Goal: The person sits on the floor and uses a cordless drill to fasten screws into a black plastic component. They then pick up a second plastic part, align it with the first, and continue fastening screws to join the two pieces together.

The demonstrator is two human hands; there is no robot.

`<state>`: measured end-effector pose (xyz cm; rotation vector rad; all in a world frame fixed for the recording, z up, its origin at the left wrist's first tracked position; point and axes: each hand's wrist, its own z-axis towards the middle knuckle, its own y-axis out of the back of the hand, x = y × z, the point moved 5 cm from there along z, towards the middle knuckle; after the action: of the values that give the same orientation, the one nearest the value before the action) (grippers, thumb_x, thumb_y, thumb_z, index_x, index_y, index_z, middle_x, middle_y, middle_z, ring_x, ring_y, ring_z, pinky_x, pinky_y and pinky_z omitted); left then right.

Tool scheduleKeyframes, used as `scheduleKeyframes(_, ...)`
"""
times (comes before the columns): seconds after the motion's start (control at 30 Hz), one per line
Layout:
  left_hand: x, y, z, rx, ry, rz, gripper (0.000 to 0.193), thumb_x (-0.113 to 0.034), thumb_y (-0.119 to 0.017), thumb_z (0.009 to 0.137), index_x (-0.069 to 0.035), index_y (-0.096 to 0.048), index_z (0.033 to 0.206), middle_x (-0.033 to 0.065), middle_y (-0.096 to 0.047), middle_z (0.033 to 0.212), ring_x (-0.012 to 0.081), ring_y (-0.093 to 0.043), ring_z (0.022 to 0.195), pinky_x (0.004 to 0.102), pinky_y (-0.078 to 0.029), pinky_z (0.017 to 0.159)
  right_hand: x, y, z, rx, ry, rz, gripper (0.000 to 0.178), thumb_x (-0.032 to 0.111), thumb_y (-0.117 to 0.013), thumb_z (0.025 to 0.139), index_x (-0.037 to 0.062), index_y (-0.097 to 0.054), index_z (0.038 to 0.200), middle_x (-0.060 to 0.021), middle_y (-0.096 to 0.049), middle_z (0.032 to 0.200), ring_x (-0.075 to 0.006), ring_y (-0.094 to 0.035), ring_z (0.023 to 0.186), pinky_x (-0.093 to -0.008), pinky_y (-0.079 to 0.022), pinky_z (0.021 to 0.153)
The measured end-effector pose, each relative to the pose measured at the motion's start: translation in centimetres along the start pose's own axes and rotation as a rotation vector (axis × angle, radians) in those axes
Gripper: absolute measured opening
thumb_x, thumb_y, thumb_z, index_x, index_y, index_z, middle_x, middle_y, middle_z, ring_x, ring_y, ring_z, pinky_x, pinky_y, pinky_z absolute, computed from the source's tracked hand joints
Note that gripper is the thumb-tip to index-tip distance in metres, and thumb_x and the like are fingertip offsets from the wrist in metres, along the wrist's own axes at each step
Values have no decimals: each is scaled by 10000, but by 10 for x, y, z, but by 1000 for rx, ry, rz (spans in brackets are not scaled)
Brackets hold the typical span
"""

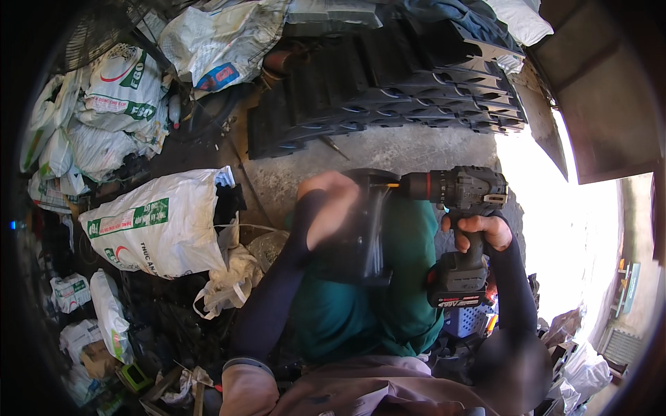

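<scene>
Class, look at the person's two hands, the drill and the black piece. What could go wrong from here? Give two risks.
1. The blurred left hand is near the thin yellow drill bit, so a slip might injure it.
2. The curved black plastic piece lies over green trousers with no clamp visible; it might twist against the black cordless drill in the right hand.

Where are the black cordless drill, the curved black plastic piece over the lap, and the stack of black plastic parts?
Black cordless drill (466,188): head view, motor housing.
Curved black plastic piece (368,239): head view, glossy face.
Stack of black plastic parts (386,87): head view, near its middle.
</scene>
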<state>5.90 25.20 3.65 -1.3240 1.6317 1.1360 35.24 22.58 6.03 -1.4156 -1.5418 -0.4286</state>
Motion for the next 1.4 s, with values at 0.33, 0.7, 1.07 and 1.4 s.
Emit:
scheduleKeyframes(0.33,0,-3,-3,-40,-84,-112,118,-92,-665,837,2,-696,902,59,-679,821,117,-612,755,242,-472,721,1,-1,3,38,4,-36,490,123,-666,768,-31,-528,1213,-165,-646,862,-185,-615,500,-293,-526,467)
scheduleKeyframes(0.7,14,-10,-9,-25,92,-542,203,-87,-641,880,50,-662,1028,104,-696,951,162,-655,847,275,-507,793,7,-8,3,18,6,-81,479,107,-659,760,-36,-539,1201,-153,-623,815,-177,-597,489,-291,-519,470)
scheduleKeyframes(1.07,12,-17,-7,-36,54,-631,214,-91,-598,900,84,-634,1017,130,-686,876,157,-655,731,268,-526,641,13,-14,6,22,-18,-104,497,65,-644,720,-52,-539,1191,-146,-602,765,-180,-574,468,-296,-512,472)
scheduleKeyframes(1.4,17,-18,-7,32,41,-642,213,-89,-572,937,76,-638,1054,126,-695,935,165,-667,800,279,-533,739,23,-20,5,18,43,-248,481,46,-629,724,-39,-549,1191,-174,-650,860,-183,-586,518,-297,-508,517)
